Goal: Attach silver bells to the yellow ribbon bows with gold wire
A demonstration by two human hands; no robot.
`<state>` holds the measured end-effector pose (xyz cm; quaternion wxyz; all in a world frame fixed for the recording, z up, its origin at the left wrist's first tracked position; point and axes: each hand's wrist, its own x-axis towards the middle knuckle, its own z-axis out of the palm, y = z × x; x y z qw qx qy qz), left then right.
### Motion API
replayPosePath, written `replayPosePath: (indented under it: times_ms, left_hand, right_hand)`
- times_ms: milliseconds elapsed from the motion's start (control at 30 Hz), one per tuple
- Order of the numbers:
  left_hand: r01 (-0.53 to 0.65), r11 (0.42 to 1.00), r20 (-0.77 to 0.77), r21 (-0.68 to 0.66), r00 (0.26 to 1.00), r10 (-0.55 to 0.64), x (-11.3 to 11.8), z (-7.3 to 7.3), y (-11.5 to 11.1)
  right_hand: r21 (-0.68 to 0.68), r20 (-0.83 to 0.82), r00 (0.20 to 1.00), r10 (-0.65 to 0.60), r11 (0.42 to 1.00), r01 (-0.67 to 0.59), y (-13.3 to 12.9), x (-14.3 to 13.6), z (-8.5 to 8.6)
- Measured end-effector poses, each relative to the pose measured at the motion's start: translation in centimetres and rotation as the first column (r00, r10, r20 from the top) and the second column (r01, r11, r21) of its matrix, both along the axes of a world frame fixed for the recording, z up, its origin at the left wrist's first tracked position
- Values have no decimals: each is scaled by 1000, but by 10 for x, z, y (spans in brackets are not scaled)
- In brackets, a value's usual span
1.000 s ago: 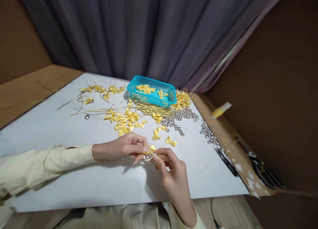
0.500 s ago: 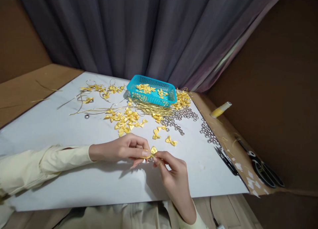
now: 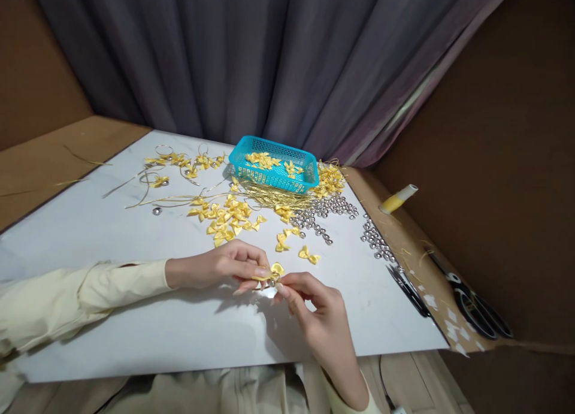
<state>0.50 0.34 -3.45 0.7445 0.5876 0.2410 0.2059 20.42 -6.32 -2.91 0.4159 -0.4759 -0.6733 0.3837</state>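
Above the white board, my left hand (image 3: pixel 236 265) pinches a yellow ribbon bow (image 3: pixel 277 269) between thumb and fingers. A small silver bead (image 3: pixel 271 283) sits against the bow's middle. My right hand (image 3: pixel 314 303) meets it from the right, its thumb and forefinger closed on a thin gold cord at the bow; its far end is hidden by my fingers. Just beyond lie a single yellow bow (image 3: pixel 309 254) and a heap of loose yellow bows (image 3: pixel 229 216).
A blue plastic basket (image 3: pixel 312 183) with bows stands at the back, gold cords (image 3: pixel 274 195) in front. Silver beads (image 3: pixel 332 207) spread to the right. Tweezers (image 3: pixel 408 291), black-handled scissors (image 3: pixel 476 312) and a yellow thread spool (image 3: pixel 398 199) lie at the right. Corded bows (image 3: pixel 171 158) are back left.
My right hand has shifted slightly right, its fingertips drawn a little away from my left thumb. The bow has tilted a bit, and the silver bead shows higher between the hands.
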Motion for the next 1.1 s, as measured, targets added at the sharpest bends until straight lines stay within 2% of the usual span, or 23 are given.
replayPosePath:
  times_ms: [100, 233, 333, 467, 567, 633, 867, 967, 1100]
  left_hand:
    - [-8, 999, 24, -42, 1000, 9, 0, -4, 2]
    - [-30, 999, 19, -29, 999, 30, 1, -9, 5]
    - [-41, 996, -46, 82, 998, 45, 2, -11, 5]
    - [-55, 975, -124, 216, 989, 83, 4, -11, 2]
    - [-77, 971, -111, 226, 988, 104, 6, -13, 1]
    - [-89, 979, -83, 186, 991, 106, 7, -16, 1]
    - [-100, 993, -23, 66, 995, 102, 6, -22, 2]
    - [-95, 993, -20, 73, 995, 96, 6, -22, 1]
    - [-104, 989, -21, 108, 994, 107, 7, -22, 2]
  right_hand:
    - [-38, -17, 1000, -6, 999, 5, 0, 6, 6]
    - [29, -60, 994, -93, 995, 95, -1, 8, 8]
    - [101, -67, 989, -135, 985, 141, -2, 7, 5]
    - [237, 31, 993, -118, 966, 107, -1, 5, 1]
    - [374, 119, 981, -150, 922, 95, 1, 7, -1]
    - [412, 145, 977, -155, 907, 83, 2, 9, -3]
    - [398, 146, 974, -172, 912, 101, 9, 12, -6]
    - [306, 204, 967, -155, 948, 87, 13, 12, -8]
    - [150, 245, 969, -45, 989, 8, 15, 11, -10]
